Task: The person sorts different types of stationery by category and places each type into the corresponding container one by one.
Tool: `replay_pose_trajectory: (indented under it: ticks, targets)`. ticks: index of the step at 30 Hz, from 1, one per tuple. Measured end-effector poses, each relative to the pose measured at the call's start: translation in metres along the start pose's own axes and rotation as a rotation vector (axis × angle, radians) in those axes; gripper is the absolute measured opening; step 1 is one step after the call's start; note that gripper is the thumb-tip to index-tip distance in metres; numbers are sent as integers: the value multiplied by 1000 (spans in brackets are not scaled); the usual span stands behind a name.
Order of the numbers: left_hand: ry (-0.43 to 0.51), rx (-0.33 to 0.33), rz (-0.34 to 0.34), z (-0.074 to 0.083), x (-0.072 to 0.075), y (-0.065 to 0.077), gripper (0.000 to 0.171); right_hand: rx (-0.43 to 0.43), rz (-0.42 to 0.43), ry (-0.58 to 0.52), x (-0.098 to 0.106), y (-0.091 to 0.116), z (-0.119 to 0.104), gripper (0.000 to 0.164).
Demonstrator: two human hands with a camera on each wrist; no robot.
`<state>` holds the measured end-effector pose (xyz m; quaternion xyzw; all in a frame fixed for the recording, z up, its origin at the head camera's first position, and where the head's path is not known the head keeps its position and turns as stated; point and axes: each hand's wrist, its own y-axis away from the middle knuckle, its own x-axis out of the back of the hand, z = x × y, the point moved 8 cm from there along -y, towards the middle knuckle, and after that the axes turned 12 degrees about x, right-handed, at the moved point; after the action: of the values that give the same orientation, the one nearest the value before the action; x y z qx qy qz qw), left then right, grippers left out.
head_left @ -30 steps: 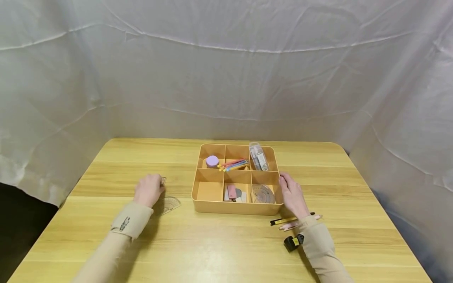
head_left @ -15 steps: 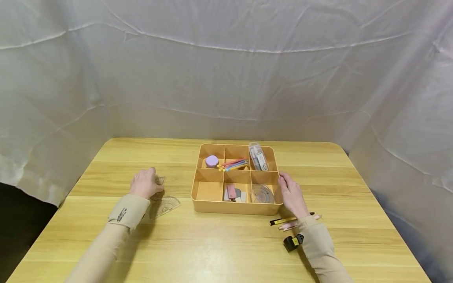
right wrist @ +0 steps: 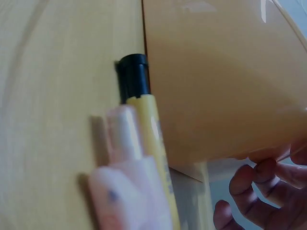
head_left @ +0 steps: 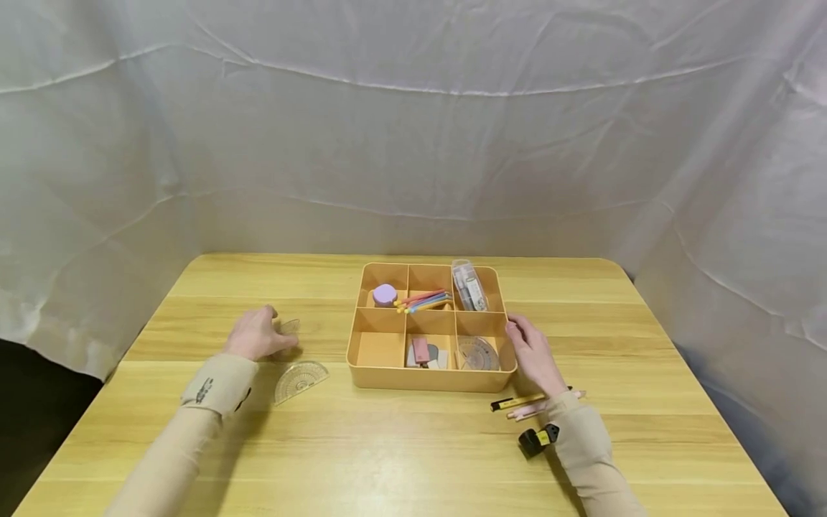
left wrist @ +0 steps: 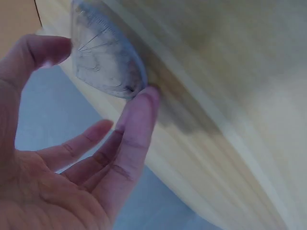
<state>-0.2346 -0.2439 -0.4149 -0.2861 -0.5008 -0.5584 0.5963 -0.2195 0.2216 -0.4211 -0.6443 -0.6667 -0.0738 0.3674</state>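
Observation:
A clear plastic protractor (left wrist: 103, 57) is pinched between the thumb and fingers of my left hand (head_left: 257, 334), over the table left of the organizer box. In the head view only its tip shows past the fingers. A second clear protractor (head_left: 301, 380) lies flat on the table just below that hand. My right hand (head_left: 533, 352) grips the right wall of the orange divided organizer box (head_left: 426, 379); in the right wrist view its curled fingers (right wrist: 247, 187) meet the box's edge.
In the box are a purple round item (head_left: 384, 294), colored pencils (head_left: 423, 301), a clear case (head_left: 470, 286), a pink eraser (head_left: 421, 350) and a round clear protractor (head_left: 478, 354). A yellow-black pen (head_left: 517, 403), pink pens (head_left: 526, 411) and a black tape measure (head_left: 534, 441) lie by the right forearm.
My left hand has drawn a little leftward with the clear protractor, uncovering more of the one lying on the table. My right hand stays at the box's side.

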Motion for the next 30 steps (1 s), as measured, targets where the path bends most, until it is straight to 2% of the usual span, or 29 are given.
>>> replay_pose_trajectory:
  ticks: [6,11,23,30]
  targets:
    - [24,6,-19,-4,-2,0,73,-10,-14,-31,0,0,2,37]
    - [56,-40,12,5,4,2,71,-3,-23,-45,0,-1,1,37]
    - [157,-221,121,43,25,21,59,-9,-23,-59,-1,-1,3,39]
    - [195,-283,110,70,33,37,57,-16,-25,-72,-1,0,6,39]
